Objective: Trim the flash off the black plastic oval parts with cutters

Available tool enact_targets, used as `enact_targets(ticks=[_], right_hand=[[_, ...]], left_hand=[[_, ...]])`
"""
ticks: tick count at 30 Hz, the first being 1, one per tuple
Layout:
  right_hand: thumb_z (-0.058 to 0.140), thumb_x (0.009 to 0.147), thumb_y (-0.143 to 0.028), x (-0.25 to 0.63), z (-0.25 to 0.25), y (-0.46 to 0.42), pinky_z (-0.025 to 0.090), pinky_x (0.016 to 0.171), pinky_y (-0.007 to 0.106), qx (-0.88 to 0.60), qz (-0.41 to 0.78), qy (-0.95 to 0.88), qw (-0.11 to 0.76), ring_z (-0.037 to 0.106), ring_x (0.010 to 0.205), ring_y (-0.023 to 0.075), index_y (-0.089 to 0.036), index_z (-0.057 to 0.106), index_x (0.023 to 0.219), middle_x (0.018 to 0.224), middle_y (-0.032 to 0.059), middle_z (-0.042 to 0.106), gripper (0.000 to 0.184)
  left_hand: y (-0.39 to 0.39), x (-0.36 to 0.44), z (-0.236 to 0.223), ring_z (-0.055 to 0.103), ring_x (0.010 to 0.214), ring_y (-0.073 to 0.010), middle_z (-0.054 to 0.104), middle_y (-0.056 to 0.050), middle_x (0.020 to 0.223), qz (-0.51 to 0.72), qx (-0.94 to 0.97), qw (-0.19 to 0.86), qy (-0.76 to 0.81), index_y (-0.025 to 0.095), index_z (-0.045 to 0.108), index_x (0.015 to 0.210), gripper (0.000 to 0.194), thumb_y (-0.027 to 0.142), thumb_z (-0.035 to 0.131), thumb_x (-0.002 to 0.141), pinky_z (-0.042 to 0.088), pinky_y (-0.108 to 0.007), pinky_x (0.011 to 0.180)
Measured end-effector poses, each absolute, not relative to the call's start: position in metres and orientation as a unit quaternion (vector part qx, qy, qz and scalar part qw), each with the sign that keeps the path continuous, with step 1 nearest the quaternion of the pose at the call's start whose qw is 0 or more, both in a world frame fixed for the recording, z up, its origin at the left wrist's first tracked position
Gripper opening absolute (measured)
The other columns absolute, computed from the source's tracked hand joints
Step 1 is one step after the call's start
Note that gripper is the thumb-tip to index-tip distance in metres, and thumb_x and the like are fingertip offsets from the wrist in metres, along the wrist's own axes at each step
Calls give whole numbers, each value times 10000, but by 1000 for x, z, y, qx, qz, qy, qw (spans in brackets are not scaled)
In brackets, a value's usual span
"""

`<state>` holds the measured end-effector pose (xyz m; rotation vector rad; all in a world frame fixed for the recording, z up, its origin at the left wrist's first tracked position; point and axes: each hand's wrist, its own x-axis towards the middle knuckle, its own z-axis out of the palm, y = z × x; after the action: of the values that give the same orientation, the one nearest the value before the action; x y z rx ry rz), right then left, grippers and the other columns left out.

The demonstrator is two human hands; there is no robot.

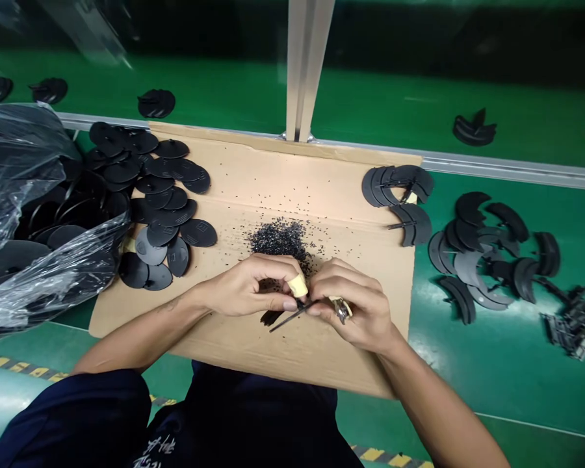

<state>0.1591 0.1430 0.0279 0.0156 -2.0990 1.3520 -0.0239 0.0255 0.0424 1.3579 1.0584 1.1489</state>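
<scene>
My left hand [258, 285] pinches a thin black plastic piece [288, 318] between thumb and fingers, low over the cardboard. Yellowish tape [298, 285] is wrapped round one of its fingers. Close beside it, my right hand [355, 296] is closed round a small shiny metal tool [342, 310] with a yellowish wrap; most of this tool is hidden in the palm. The right fingertips meet the black piece too. Just beyond both hands lies a heap of tiny black plastic bits [277, 239], with loose bits scattered around it.
Overlapping black discs [198, 233] cover the cardboard's [234, 188] left side, beside a clear plastic bag [53, 279] of more discs. Black curved pieces [414, 224] lie at the right, with more [468, 266] on the green table [433, 348]. A metal post [302, 71] rises behind.
</scene>
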Motion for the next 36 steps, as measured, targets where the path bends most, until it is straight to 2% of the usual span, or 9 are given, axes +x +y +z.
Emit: enact_targets(ticks=[6, 11, 14, 16, 19, 21, 24, 31, 36], right_hand=[[656, 933, -226, 161, 30, 137, 501, 659, 357, -2, 415, -826, 382, 603, 718, 171, -214, 614, 945, 814, 41, 672, 45], [685, 887, -154, 161, 30, 137, 479, 644, 339, -77, 362, -835, 408, 587, 702, 165, -216, 600, 925, 797, 23, 634, 111], [660, 889, -157, 163, 32, 139, 454, 632, 328, -110, 366, -848, 368, 550, 691, 163, -225, 571, 931, 784, 11, 595, 120], [648, 894, -219, 165, 35, 140, 461, 656, 339, -149, 374, -852, 334, 554, 739, 183, -228, 544, 984, 832, 23, 589, 138], [661, 867, -331, 167, 38, 142, 490, 737, 380, -192, 383, -859, 281, 582, 898, 237, -213, 474, 1149, 1034, 89, 594, 359], [671, 848, -353, 168, 37, 143, 498, 780, 404, -191, 376, -874, 241, 577, 962, 261, -198, 426, 1226, 1128, 126, 575, 476], [615, 894, -311, 166, 35, 146, 504, 789, 411, -168, 349, -899, 205, 576, 957, 260, -205, 452, 1237, 1100, 115, 580, 394], [517, 972, -299, 163, 30, 154, 484, 823, 456, -145, 207, -947, 199, 542, 985, 291, -192, 490, 1352, 1121, 136, 625, 396], [592, 942, -227, 166, 26, 155, 480, 779, 388, -136, 239, -933, 231, 610, 930, 246, -181, 507, 1324, 1084, 104, 694, 394]], left_hand=[[28, -19, 42, 633, 852, -164, 670, -81, 884, 517, 531, 544, 394, 160, 707, 917, 174, 328, 667, 939, 522, -286, 783], [28, -15, 37, 661, 970, -197, 690, -104, 1034, 541, 487, 518, 450, 169, 715, 1081, 500, 618, 563, 923, 544, -317, 859], [28, -12, 34, 680, 923, -179, 722, -76, 1007, 529, 501, 441, 524, 174, 716, 1093, 400, 474, 764, 833, 562, -287, 826], [28, -13, 33, 692, 894, -154, 742, -55, 972, 529, 509, 381, 561, 179, 733, 1048, 235, 313, 765, 858, 568, -268, 825], [29, -21, 34, 695, 945, -148, 749, -59, 1017, 528, 536, 314, 578, 192, 752, 1053, 178, 227, 733, 880, 567, -274, 868], [29, -28, 35, 694, 960, -149, 749, -64, 1030, 518, 552, 285, 588, 199, 755, 1071, 200, 213, 741, 872, 569, -279, 874], [28, -35, 37, 703, 929, -144, 761, -63, 1015, 510, 554, 260, 605, 195, 752, 1079, 246, 207, 782, 835, 578, -271, 863], [28, -38, 39, 699, 875, -144, 759, -65, 947, 504, 593, 225, 586, 183, 766, 1032, 191, 222, 775, 845, 586, -266, 786], [29, -37, 39, 698, 886, -152, 757, -77, 952, 501, 599, 219, 585, 183, 764, 1039, 187, 227, 762, 858, 590, -278, 782]])
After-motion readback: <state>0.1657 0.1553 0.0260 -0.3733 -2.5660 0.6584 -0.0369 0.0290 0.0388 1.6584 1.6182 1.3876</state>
